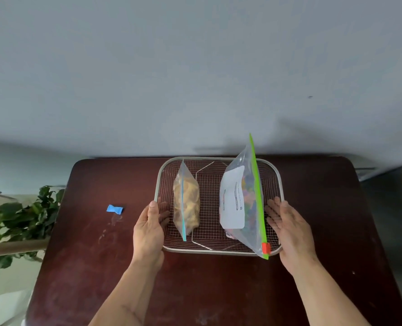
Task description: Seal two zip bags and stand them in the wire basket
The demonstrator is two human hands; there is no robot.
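Both bags stand in the wire basket (pixel 218 250), the snack bag (pixel 187 203) left, the green-zip bag (pixel 244 198) right with an unreadable white label (pixel 234 196), while the left hand (pixel 149 231) and right hand (pixel 289 229) lie flat and open against the basket's sides, gripping nothing.

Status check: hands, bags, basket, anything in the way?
Left hand and right hand open, flanking the wire basket. Blue-zip bag and green-zip bag both standing inside. Blue wrapper off to the left, nothing blocking.
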